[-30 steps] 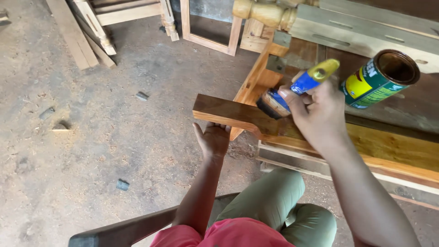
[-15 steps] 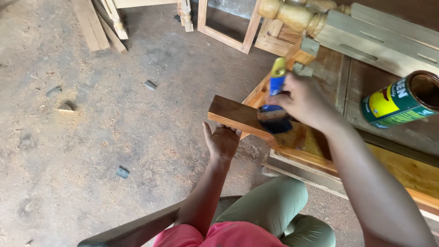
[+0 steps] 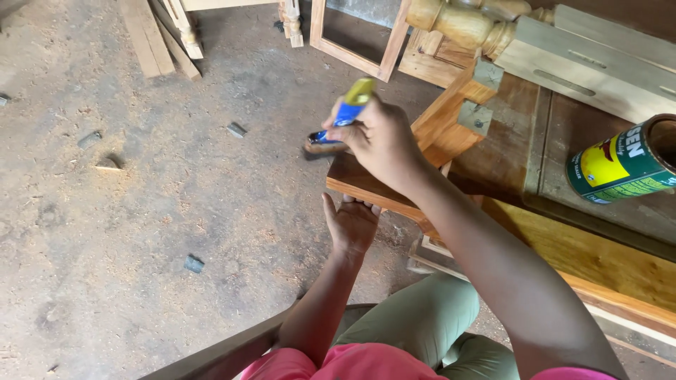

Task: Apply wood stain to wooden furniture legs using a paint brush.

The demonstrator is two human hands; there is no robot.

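Head view: dusty concrete floor (image 3: pixel 141 211) with scraps, open room left. Right hand (image 3: pixel 380 141) pinching blue-yellow brush (image 3: pixel 345 116) at left end of dark wooden board (image 3: pixel 366 184); left hand (image 3: pixel 351 224) spread, bracing board's near edge. Green can (image 3: pixel 620 165) far right on bench.

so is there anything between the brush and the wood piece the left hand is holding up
Nothing visible. The right hand holds the brush with its bristles at the outer end of the wood piece, which the left hand supports from below.
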